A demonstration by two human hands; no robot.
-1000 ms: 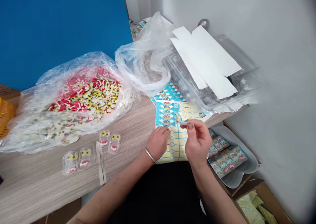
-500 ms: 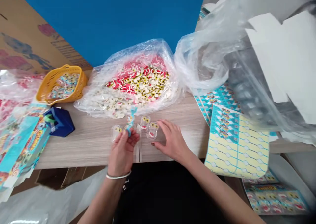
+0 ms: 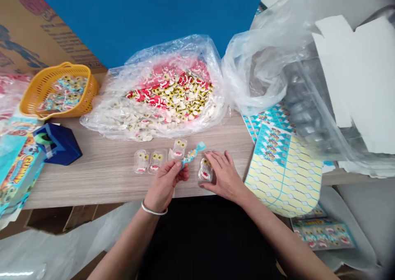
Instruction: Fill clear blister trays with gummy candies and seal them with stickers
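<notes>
My left hand (image 3: 164,184) pinches one end of a narrow blue printed sticker label (image 3: 193,152), whose free end points up and to the right. My right hand (image 3: 226,178) has its thumb and fingers around the sides of a small clear plastic blister case (image 3: 205,171) on the table, with yellow-ringed eyes and a red-and-white mouth inside. Left of it lie similar cases: one clear case (image 3: 179,147) just behind my left fingers, a second clear case (image 3: 156,161), and a third clear case (image 3: 141,162) furthest left.
A large clear bag (image 3: 182,99) of eye and mouth pieces lies behind. To the left stand a yellow basket (image 3: 89,91) with packed cases, a blue tape dispenser (image 3: 63,144) and a printed box (image 3: 21,173). Sticker sheets (image 3: 284,173) overhang the table's front edge (image 3: 101,201) at right.
My left hand has moved right with the label, which now tilts rightward. My right hand has closed around a case, which now sits further right, apart from the others.
</notes>
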